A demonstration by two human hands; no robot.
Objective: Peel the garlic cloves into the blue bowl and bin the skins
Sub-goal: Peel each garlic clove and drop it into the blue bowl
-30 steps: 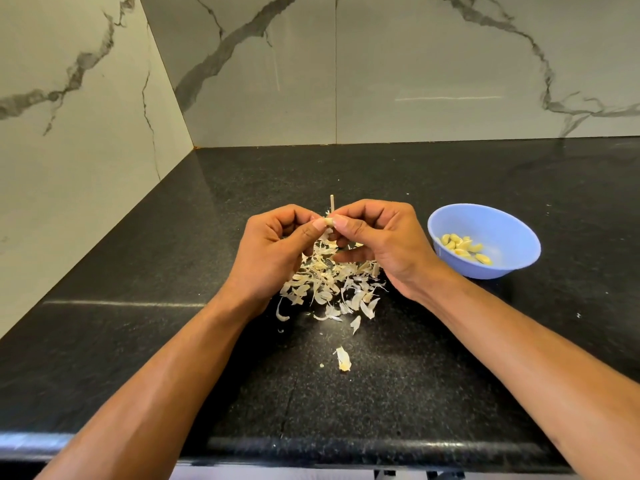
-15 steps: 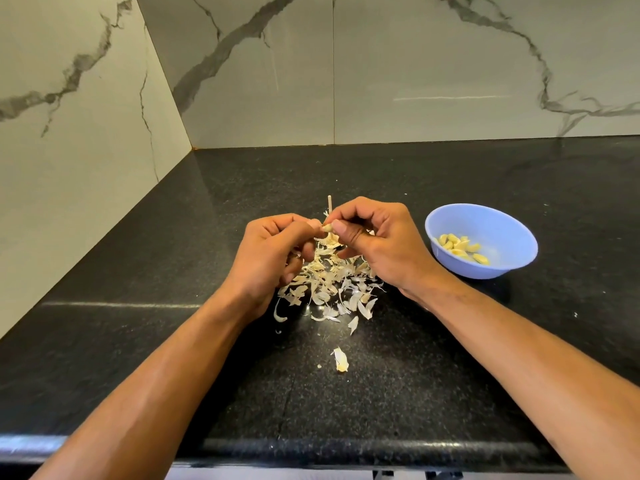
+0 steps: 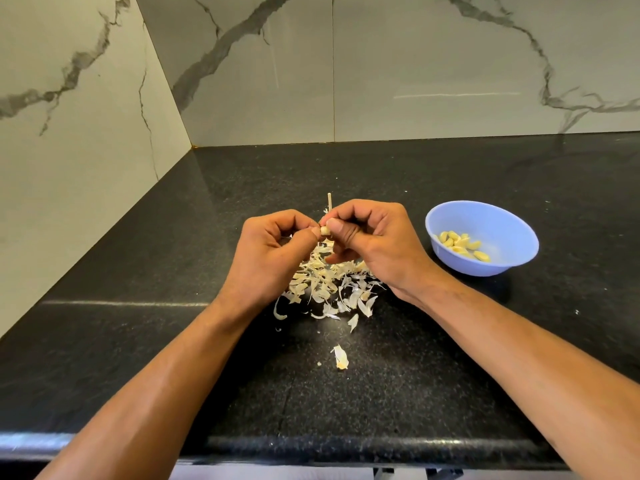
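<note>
Both hands meet over the middle of the black counter. My left hand (image 3: 273,251) and my right hand (image 3: 370,244) pinch one small garlic clove (image 3: 325,231) between thumbs and fingertips. Only the clove's pale end shows; fingers hide the remainder. Below the hands lies a pile of papery garlic skins (image 3: 329,289). A blue bowl (image 3: 498,220) stands to the right of my right hand, with several peeled yellow cloves (image 3: 462,244) in it. No bin is in view.
A thin pale garlic stalk (image 3: 330,201) sticks up just behind the fingers. One loose skin piece (image 3: 340,356) lies nearer the counter's front edge (image 3: 311,448). Marble walls close the counter at the back and on the left.
Both hands stay together on the clove with small shifts of the fingers; more of the clove's end now shows between the thumbs. Pile and bowl are unmoved.
</note>
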